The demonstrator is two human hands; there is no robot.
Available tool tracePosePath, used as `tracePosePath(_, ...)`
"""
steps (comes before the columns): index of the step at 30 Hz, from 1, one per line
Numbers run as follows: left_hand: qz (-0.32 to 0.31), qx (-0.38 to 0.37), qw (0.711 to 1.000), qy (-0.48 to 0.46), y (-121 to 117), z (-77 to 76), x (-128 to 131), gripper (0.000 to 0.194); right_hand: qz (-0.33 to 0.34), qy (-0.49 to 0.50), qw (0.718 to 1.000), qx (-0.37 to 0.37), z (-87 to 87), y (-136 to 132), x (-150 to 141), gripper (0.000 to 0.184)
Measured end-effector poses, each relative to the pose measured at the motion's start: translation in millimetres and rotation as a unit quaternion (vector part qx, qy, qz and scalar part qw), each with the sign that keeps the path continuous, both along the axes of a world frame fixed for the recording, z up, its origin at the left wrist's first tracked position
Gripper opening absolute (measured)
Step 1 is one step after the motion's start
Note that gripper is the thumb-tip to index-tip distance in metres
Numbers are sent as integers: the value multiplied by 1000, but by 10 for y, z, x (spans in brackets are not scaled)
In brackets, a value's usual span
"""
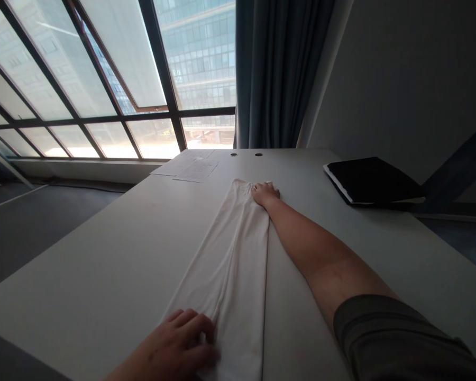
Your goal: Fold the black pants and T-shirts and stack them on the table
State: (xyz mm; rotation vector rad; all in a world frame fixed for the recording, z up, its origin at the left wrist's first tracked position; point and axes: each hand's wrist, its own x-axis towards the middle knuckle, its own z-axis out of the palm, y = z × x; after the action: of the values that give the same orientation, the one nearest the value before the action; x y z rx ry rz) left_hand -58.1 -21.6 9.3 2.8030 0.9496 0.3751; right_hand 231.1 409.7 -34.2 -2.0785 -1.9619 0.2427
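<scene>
White trousers (241,259), as far as the folded shape tells, lie lengthwise on the white table, narrow and long, with creases running toward me. Small gathers show at their far end. My right hand (265,193) reaches out to that far end, its fingers bent over the cloth and closed on it; the fingertips are partly hidden. Close to me, my left hand (182,344) rests at the left edge of the trousers. Its fingers are loosely curved, thumb and forefinger slightly apart, a little blurred, and no cloth shows between them. The near end of the trousers runs out of view.
The white table (103,275) stretches toward the window (198,69) and a dark curtain (277,74). Papers (190,166) lie at its far left, near two round holes. A black folder-like item (375,180) sits at the right edge.
</scene>
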Motion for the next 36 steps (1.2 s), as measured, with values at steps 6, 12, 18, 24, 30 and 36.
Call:
tracePosePath(6,18,-25,999,-39,36,-23,-70,16,28,-33,999,-29,-187,99,136,63)
tracePosePath(12,68,-25,996,-52,41,-47,1,24,36,-53,998,17,-54,103,225,60)
tracePosePath(18,-62,149,986,43,273,-95,376,8,-24,-31,983,179,160,-261,304,51)
tracePosePath(24,-149,133,976,91,187,-97,745,10,87,-10,982,169,148,-1060,383,38)
tracePosePath(30,-93,133,987,14,149,-53,466,40,408,55,904,117,99,-2740,754,41)
tracePosePath(36,-18,44,997,-56,136,-144,-134,48,554,71,828,59,242,-4007,869,59)
